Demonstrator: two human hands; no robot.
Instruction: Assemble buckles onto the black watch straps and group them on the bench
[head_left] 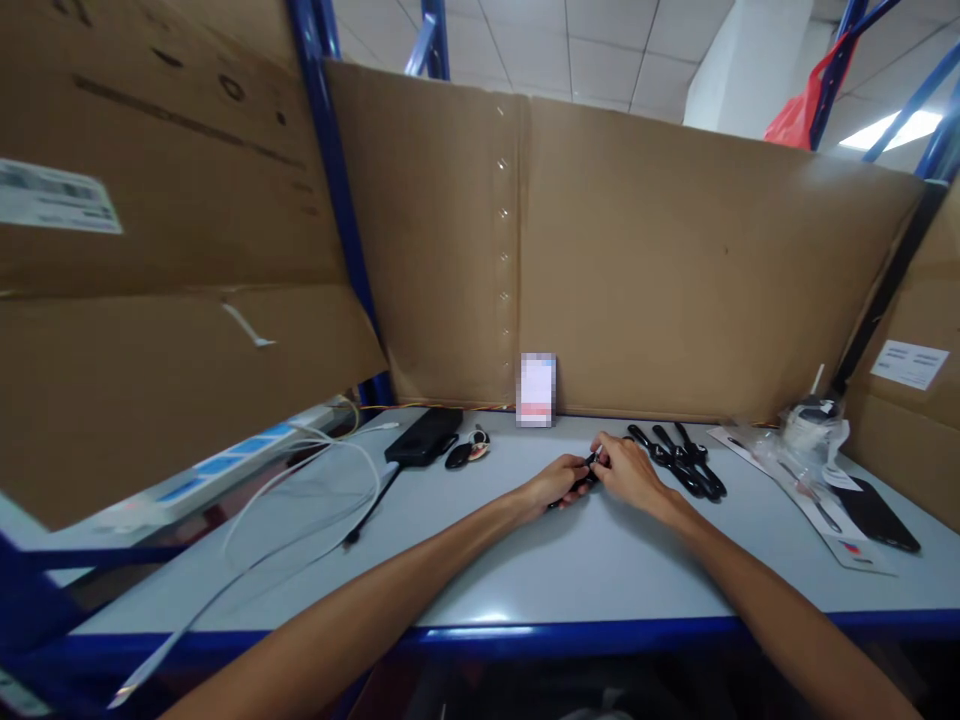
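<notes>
Over the middle of the grey tabletop, my left hand (559,482) is closed around a small black object (586,474) with a slim end showing below the fingers. From the right, my right hand (626,468) meets it, with thumb and fingers pinching the same object's upper part, where a small light spot shows. My fingers cover most of it, so its exact kind is hidden. Just right of my right hand lie several long glossy black pieces (679,460) with wider middles, side by side, looking like wristwatches laid flat.
A phone with a lit screen (536,392) leans against the cardboard back wall (637,250). Left are a black box-shaped device (424,437), keys with a black fob (466,450), white cables (300,540) and a power strip (240,460). Right are plastic packaging (810,440) and a dark phone (877,515).
</notes>
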